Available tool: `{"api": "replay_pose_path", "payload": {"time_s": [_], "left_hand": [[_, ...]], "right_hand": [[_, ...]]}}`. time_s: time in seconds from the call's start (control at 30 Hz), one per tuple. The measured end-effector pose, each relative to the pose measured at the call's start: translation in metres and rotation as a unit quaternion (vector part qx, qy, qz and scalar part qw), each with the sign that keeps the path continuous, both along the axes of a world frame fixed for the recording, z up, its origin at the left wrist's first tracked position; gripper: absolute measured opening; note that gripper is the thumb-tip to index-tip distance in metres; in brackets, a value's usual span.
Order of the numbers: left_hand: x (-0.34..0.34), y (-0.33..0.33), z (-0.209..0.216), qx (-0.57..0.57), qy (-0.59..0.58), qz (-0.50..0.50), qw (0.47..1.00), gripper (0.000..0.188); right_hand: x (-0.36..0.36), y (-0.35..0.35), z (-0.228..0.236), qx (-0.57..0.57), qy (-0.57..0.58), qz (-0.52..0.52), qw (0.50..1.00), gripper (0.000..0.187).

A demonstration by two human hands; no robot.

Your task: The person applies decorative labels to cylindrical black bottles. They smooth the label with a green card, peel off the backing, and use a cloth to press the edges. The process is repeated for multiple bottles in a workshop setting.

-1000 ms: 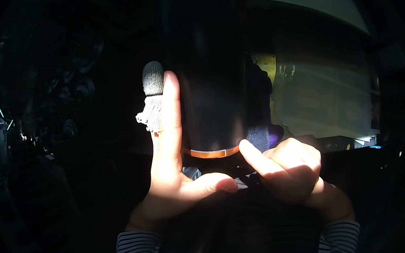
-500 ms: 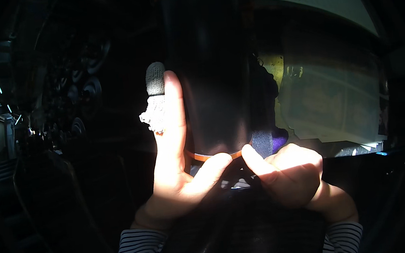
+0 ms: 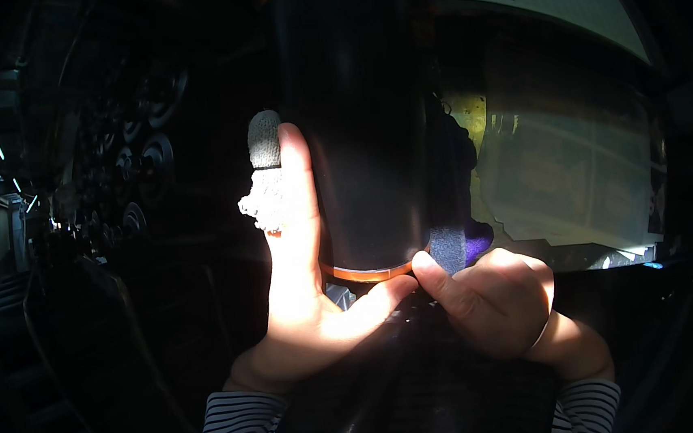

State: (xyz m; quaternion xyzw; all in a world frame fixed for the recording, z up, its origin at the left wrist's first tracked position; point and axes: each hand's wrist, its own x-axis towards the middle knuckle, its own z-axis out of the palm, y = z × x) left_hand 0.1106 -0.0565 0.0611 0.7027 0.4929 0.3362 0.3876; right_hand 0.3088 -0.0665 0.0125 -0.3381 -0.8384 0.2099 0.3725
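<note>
A large black cylinder with a smooth surface stands before me, its near end edged by an orange rim. Along its left side lie the stretched fingers of my left hand; the thumb spreads rightward just below the rim. One of those fingers wears a grey and white knitted finger cover. At the rim's right end is the thumb tip of my right hand, close to the left thumb. The right fingers are curled in, and anything within them is hidden.
Right of the cylinder are a dark blue cloth-like piece and a purple patch. Pale translucent sheets lie farther right. Several dark round parts show dimly at left. Deep shadow hides much else.
My left thumb has slid right and slightly down, nearer the right thumb. More of the orange rim now shows. My right hand has shifted very slightly.
</note>
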Motion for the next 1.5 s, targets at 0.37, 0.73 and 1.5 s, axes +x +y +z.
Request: {"api": "replay_pose_path", "payload": {"time_s": [0.37,0.73,1.5], "left_hand": [[-0.015,0.003,-0.009,-0.007,0.058,0.003,0.998,0.123],[-0.050,0.007,-0.018,0.163,0.244,-0.070,0.954,0.078],[-0.087,-0.042,-0.066,0.180,0.165,0.037,0.969,0.053]], "right_hand": [[-0.010,0.004,0.012,-0.089,0.119,-0.025,0.989,0.013],[-0.011,-0.003,0.038,-0.309,0.248,-0.304,0.866,0.029],[-0.053,-0.012,0.037,-0.014,0.076,-0.164,0.983,0.011]]}}
